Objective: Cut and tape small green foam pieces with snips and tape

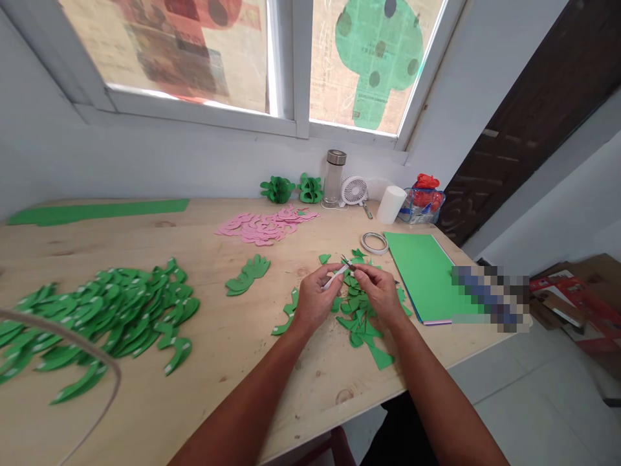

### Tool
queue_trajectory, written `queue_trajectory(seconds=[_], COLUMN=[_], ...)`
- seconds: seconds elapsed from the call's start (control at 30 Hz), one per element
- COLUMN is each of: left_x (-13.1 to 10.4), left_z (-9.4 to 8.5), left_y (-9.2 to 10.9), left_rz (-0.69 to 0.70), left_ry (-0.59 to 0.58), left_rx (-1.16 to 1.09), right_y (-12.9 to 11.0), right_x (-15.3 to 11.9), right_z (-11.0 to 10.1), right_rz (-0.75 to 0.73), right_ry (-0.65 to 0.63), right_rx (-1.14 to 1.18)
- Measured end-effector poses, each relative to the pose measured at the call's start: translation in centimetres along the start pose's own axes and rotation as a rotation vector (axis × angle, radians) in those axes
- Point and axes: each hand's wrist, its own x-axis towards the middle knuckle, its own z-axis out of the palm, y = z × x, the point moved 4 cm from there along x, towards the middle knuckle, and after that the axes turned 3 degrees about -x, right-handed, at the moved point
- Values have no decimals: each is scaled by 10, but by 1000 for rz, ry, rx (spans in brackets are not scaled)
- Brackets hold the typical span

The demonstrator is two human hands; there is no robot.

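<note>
My left hand [316,294] is closed on a small white strip [334,278] above the middle of the wooden table. Close beside it, my right hand [380,294] is closed on a small dark pointed tool [347,263], its tip near the strip's upper end. Green paper scraps [359,310] lie under and between both hands. A curved green cut piece [288,314] rests just left of my left wrist. Farther left are a few scalloped green pieces [247,275] and a large pile of curved green pieces [111,317] with white patches on them.
Pink cut pieces [266,224], a tape roll [374,243] and green sheets [427,275] lie on the table [218,401]. A glass bottle [334,178], small fan [354,190], white roll [391,205] and clear bag [423,206] stand behind. A blurred cable crosses the lower left.
</note>
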Motion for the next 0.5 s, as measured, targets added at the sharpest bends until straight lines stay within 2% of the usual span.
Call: queue_trajectory(seconds=[0.5], left_x=[-1], left_z=[1], left_y=[1], left_rz=[-26], left_ry=[14], left_rx=[-9], right_y=[-3], right_x=[-1], right_z=[-2], right_rz=[-41], right_ry=[47], right_rx=[-127])
